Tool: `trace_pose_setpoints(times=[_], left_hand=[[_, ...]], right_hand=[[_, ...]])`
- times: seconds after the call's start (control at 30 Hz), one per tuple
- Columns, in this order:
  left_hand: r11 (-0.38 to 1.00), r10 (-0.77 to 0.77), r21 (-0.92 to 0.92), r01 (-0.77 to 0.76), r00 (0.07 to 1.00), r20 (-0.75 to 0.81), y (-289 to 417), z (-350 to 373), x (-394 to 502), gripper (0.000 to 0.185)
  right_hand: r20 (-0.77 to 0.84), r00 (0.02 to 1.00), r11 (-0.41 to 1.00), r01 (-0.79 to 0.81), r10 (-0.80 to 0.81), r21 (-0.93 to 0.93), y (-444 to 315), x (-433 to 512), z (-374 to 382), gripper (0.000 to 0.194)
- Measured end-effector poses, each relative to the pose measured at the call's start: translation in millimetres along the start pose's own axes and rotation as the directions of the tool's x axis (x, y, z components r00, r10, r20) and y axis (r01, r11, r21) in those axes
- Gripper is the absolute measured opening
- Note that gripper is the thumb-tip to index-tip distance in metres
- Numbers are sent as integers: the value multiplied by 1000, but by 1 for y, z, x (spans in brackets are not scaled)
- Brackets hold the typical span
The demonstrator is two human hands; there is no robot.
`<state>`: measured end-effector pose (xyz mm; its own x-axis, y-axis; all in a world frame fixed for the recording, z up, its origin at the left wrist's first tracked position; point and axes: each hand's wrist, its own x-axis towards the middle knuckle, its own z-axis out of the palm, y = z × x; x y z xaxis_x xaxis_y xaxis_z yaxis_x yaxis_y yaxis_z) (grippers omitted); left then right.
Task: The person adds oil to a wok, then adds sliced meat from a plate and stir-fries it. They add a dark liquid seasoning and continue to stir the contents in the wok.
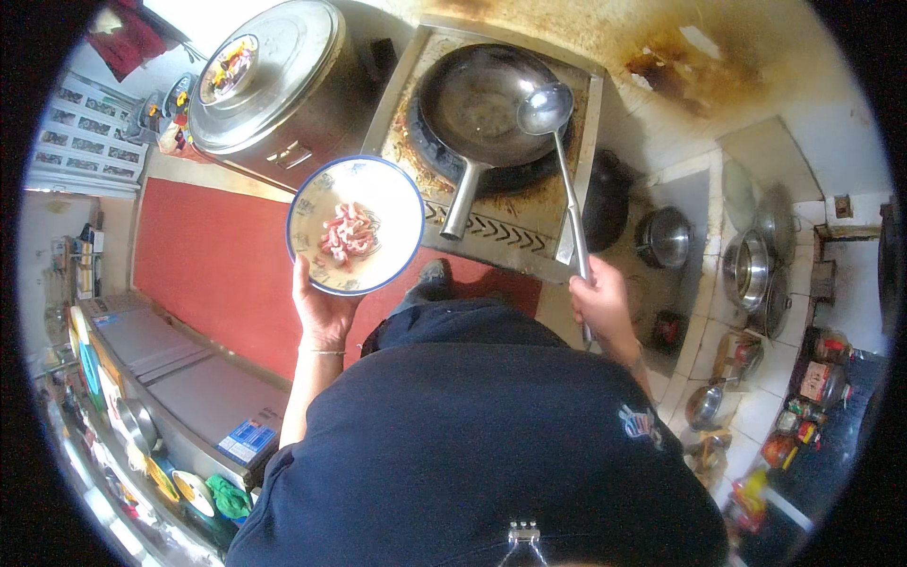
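My left hand [322, 306] holds a blue-rimmed white bowl [397, 191] from below and by its near rim. Strips of pale pink raw meat [348, 234] lie in the bowl. In my right hand [601, 299] is the handle of a long metal ladle [545, 108]. The ladle's head rests over the right side of a dark steel wok [464, 99], whose inside shows no food. That wok sits on a stove [496, 248] and its tubular handle points towards me. The bowl is left of the wok handle, apart from it.
A large lidded metal pot [283, 85] stands left of the stove, with a plate of cut food [228, 69] on its lid. Metal basins [748, 271] sit on the tiled counter [762, 404] at right. A grey chest-like unit [212, 390] stands at lower left beside the red floor mat [212, 262].
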<state>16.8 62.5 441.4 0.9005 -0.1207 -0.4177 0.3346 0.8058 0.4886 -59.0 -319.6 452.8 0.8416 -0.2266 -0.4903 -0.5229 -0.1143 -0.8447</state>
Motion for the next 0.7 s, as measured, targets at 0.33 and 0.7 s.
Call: trace_pose_setpoints(times=[0.33,0.7], left_hand=[[998,37,48,-33,997,-72,17,-17,-5,78],[998,26,-60,-23,998,63,27,-21,37,69]], right_hand=[[-137,978,938,103,-155,-331,17,58,17,48],[-136,988,996,74,-80,-45,-20,23,24,55]])
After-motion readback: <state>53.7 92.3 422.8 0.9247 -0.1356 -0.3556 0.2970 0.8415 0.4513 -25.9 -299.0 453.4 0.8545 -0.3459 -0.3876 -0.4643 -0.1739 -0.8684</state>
